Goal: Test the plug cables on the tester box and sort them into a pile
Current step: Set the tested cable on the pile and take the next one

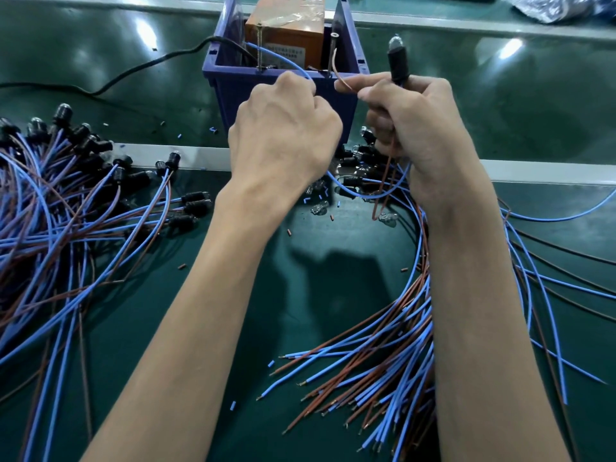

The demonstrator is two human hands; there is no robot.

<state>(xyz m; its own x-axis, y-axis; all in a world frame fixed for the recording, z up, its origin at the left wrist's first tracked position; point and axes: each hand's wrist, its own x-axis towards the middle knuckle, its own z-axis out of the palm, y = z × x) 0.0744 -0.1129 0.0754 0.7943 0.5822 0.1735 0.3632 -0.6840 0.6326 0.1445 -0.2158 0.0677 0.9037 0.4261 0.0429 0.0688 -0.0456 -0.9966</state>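
Plug [398,66], black, cylindrical, in right hand [420,125]; thin blue wire [286,60] in left hand [286,128]

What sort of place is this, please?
Probably a factory testing bench: piles of black bulb sockets with blue and brown wires on a dark green surface, and an orange tester box in a blue plastic bin, one cable held near it.
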